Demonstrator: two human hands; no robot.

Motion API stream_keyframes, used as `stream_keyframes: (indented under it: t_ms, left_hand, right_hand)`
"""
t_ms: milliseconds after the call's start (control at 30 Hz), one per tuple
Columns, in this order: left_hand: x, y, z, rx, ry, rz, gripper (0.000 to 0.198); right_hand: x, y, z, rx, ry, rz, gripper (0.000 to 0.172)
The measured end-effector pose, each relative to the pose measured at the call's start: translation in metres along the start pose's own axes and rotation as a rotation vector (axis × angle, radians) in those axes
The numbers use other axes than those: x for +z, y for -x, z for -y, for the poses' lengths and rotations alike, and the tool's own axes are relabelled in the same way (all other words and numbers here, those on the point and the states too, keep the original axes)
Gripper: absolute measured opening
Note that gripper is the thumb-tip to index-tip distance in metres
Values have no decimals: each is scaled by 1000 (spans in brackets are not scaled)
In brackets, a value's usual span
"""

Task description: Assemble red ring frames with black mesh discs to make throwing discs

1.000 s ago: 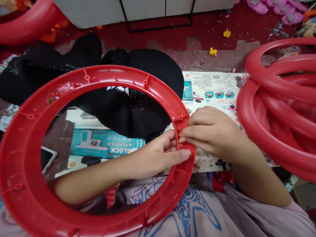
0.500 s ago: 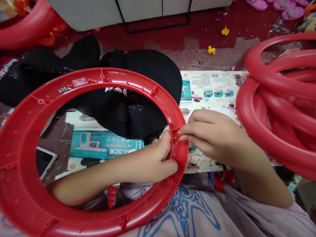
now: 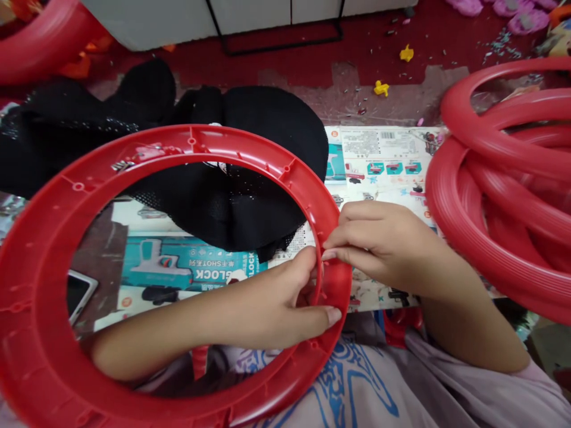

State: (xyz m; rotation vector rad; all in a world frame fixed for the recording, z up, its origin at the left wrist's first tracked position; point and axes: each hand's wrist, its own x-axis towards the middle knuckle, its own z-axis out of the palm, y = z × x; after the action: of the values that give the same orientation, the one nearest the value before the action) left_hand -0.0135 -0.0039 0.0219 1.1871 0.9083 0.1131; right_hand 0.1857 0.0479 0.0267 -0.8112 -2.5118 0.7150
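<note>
A large red plastic ring [image 3: 250, 141], its hollow ribbed side facing me, is tilted across my lap. My left hand [image 3: 294, 303] reaches through its middle and grips the right-hand rim, thumb lying over the channel and other fingers partly hidden behind the inner edge. At the same stretch of rim my right hand [image 3: 379, 246] has thumb and fingers pinched together inside the channel; whatever lies between the fingertips is too small to make out. In the far side of the channel sit some small metal pieces [image 3: 122, 166] and pinkish-red bits [image 3: 150, 151].
Red rings [image 3: 468, 238] are heaped at the right. A black cap [image 3: 276, 119] lies behind the held ring on printed cardboard [image 3: 379, 142]. A phone-like device [image 3: 84, 291] shows through the ring at left. Yellow plastic pieces [image 3: 381, 88] lie on the red floor.
The held ring has shifted slightly to the right, my left hand moving with it and its thumb stretching further over the rim. My right hand keeps pinching at nearly the same place.
</note>
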Motion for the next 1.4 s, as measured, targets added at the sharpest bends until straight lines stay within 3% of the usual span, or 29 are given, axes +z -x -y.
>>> stream_keyframes:
  t_ms: [233, 433, 667, 867, 1100, 1233, 1333, 1400]
  left_hand:
    - [6, -9, -3, 32, 496, 65, 23]
    - [6, -14, 5, 69, 312, -119, 31]
    - [7, -20, 6, 28, 248, -257, 36]
    - [-1, -15, 3, 31, -105, -117, 41]
    - [0, -5, -8, -90, -271, 48, 36]
    - [1, -1, -9, -34, -235, 3, 40]
    - [3, -3, -7, 71, -98, -52, 47]
    - [6, -7, -5, 112, 37, -76, 42]
  right_hand:
    - [0, 0, -2, -49, 27, -33, 16]
    - [2, 2, 3, -79, 184, 20, 19]
    - [-2, 8, 4, 12, 311, 23, 17]
    - [-4, 8, 8, -51, 320, -20, 18]
    - [-2, 6, 7, -96, 319, 37, 20]
    - [1, 5, -1, -94, 230, 48, 22]
    - [2, 4, -5, -80, 183, 72, 24]
    - [2, 3, -6, -74, 173, 97, 24]
